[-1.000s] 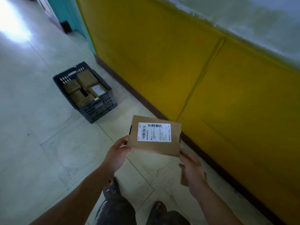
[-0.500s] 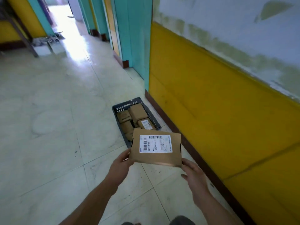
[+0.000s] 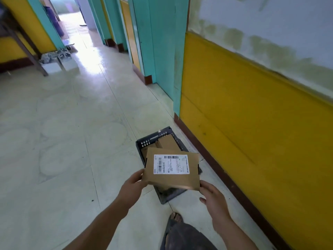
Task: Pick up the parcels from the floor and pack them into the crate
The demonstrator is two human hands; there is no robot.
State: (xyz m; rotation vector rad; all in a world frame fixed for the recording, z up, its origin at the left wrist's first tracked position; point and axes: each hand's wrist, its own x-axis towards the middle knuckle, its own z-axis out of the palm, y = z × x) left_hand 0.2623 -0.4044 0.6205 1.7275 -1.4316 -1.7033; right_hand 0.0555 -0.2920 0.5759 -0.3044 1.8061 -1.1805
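Note:
I hold a flat brown cardboard parcel (image 3: 173, 179) with a white barcode label, level in front of me. My left hand (image 3: 131, 188) grips its near left corner and my right hand (image 3: 213, 199) grips its near right corner. Directly beneath and beyond the parcel sits the dark plastic crate (image 3: 153, 139) on the floor beside the yellow wall. Brown parcels (image 3: 168, 142) lie inside the crate; most of its interior is hidden behind the held parcel.
The yellow wall with a brown skirting (image 3: 225, 175) runs along the right. Teal door frames (image 3: 156, 51) stand further down the corridor. My bare foot (image 3: 175, 218) is on the pale tiled floor just short of the crate. Clutter (image 3: 54, 56) lies far left.
I have walked up to the crate, which went from a few steps ahead to just below the parcel. Both hands keep the same hold on the parcel.

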